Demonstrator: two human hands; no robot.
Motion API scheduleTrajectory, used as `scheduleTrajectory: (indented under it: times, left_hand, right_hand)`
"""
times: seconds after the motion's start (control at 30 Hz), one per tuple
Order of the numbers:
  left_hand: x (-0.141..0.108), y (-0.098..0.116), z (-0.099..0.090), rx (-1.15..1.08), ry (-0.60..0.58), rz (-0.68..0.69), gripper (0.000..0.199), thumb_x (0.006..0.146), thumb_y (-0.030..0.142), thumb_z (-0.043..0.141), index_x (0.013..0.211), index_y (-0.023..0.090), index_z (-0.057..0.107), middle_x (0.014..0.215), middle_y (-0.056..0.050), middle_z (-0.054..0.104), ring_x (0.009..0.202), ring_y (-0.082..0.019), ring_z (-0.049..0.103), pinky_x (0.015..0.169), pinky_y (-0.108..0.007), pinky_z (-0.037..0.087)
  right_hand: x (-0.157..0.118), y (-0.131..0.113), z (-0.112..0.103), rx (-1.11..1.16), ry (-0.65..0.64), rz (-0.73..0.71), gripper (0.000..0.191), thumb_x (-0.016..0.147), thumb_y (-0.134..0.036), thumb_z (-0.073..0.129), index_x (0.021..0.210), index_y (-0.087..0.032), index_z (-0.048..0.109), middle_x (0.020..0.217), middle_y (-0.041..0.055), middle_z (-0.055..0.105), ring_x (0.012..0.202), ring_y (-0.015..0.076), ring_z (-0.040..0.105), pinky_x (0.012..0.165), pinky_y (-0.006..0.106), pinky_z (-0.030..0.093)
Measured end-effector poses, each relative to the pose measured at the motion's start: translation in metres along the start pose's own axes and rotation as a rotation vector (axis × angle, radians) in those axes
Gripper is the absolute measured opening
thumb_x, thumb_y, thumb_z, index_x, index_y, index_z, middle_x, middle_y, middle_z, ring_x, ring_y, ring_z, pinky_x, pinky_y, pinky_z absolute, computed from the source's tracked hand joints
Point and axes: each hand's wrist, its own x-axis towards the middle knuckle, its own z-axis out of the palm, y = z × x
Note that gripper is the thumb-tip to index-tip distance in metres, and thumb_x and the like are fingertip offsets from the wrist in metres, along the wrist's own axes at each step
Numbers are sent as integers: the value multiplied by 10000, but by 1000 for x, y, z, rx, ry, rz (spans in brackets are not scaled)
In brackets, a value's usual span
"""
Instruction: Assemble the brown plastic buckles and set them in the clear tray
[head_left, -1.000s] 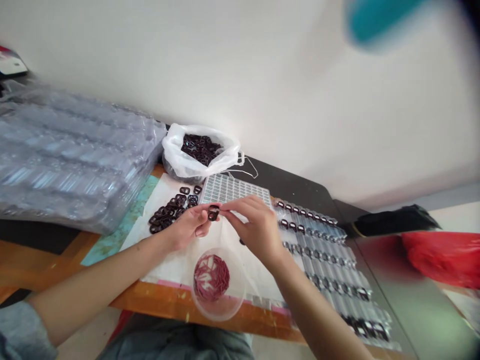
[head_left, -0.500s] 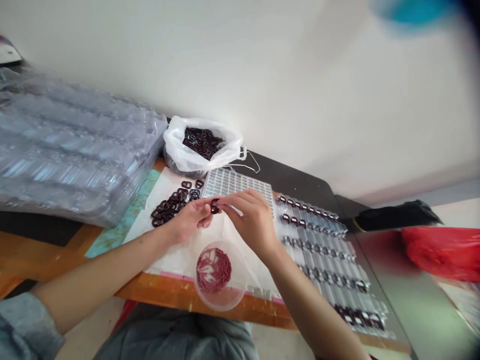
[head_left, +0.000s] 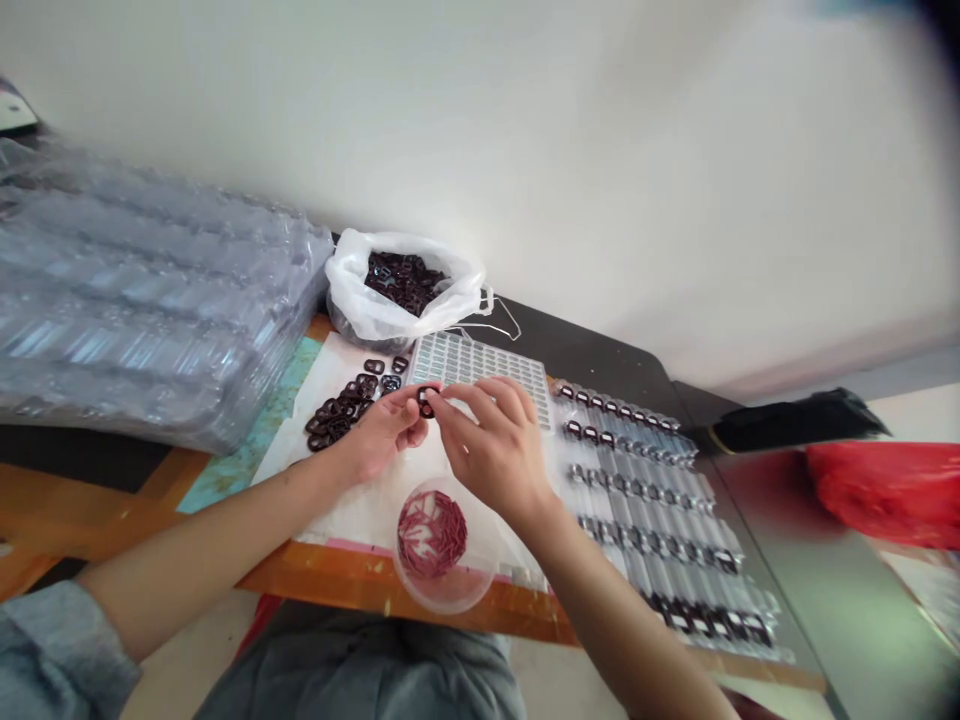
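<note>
Left hand point(head_left: 382, 438) and right hand point(head_left: 491, 450) pinching small dark buckle point(head_left: 426, 402) between fingertips, above paper sheet point(head_left: 360, 525). Buckle looking light, stiff, slippery; fingers gripping narrow rim, other fingers curling loosely.

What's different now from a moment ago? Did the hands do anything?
The right hand moved left, and its fingers now touch the little dark ring that the left hand pinches. The left hand kept hold of it. The pile of dark rings, the bowl of red bits and the white bag stayed as they were.
</note>
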Motion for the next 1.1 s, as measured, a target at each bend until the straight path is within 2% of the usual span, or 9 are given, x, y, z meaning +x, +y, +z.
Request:
scheduleTrajectory:
  times: [0.2, 0.3, 0.37, 0.47, 0.53, 0.63, 0.83, 0.97, 1.1]
  left_hand:
    - [0, 2, 0, -20, -14, 9, 589, 559, 544, 907, 1011, 200, 754, 660, 25, 580, 507, -64, 419, 482, -209, 315]
    - [1, 5, 1, -23, -8, 29, 609, 550, 553, 907, 1028, 219, 733, 742, 12, 648, 503, -55, 436, 477, -199, 321]
    - [2, 7, 1, -19, 18, 35, 618, 533, 541, 918, 1023, 218, 724, 796, 1, 676, 497, -50, 438, 468, -198, 323]
    - [3, 6, 3, -4, 43, 43, 634, 524, 551, 915, 1020, 208, 719, 792, -2, 675, 493, -53, 434, 459, -200, 323]
    - [2, 3, 3, 9, 40, 47, 641, 522, 570, 906, 1014, 204, 720, 778, -1, 669, 489, -56, 431, 456, -204, 318]
    - [2, 1, 2, 36, 40, 47, 658, 510, 586, 904, 1012, 201, 723, 771, -4, 666, 481, -58, 424, 452, -211, 299]
    - [4, 0, 0, 60, 60, 81, 649, 517, 600, 894, 1008, 208, 730, 778, -16, 675, 495, -63, 415, 460, -220, 301]
    - [4, 1, 0, 58, 56, 85, 600, 513, 564, 914, 964, 209, 737, 794, -16, 681, 507, -60, 430, 465, -207, 308]
    - [5, 0, -2, 42, 76, 85, 606, 511, 570, 910, 963, 205, 738, 785, -13, 677, 504, -57, 437, 470, -200, 326]
  right_hand:
    - [-10, 0, -12, 84, -67, 51, 277, 946, -182, 532, 1160, -265, 688, 1167, 51, 709, 1044, 243, 573, 969, 431, 428]
    - [-26, -7, -29, 197, -101, 131, 235, 954, -178, 537, 1117, -252, 688, 1061, 53, 712, 979, 214, 593, 892, 378, 470]
    - [-41, -16, -34, 275, -282, 159, 202, 958, -155, 532, 1069, -231, 683, 974, 47, 706, 904, 188, 608, 798, 325, 484]
    - [-61, -35, -29, 296, -630, 183, 138, 934, -127, 561, 993, -207, 657, 909, 42, 695, 845, 188, 621, 694, 297, 466]
    - [-66, -46, -19, 245, -750, 213, 112, 915, -117, 582, 973, -192, 641, 905, 51, 690, 840, 204, 630, 673, 302, 453]
    - [-63, -54, -9, 195, -835, 243, 168, 891, -71, 581, 1012, -174, 637, 948, 71, 692, 856, 218, 647, 664, 305, 439]
    - [-52, -53, -14, 245, -885, 253, 192, 875, -38, 564, 1005, -155, 644, 923, 79, 703, 821, 221, 664, 642, 315, 424]
    - [-58, -49, -15, 289, -803, 280, 176, 876, -41, 580, 960, -167, 669, 913, 64, 696, 822, 204, 662, 659, 295, 425]
    - [-65, -44, -15, 497, -672, 412, 179, 897, -63, 578, 922, -202, 690, 924, 35, 710, 825, 173, 666, 703, 272, 453]
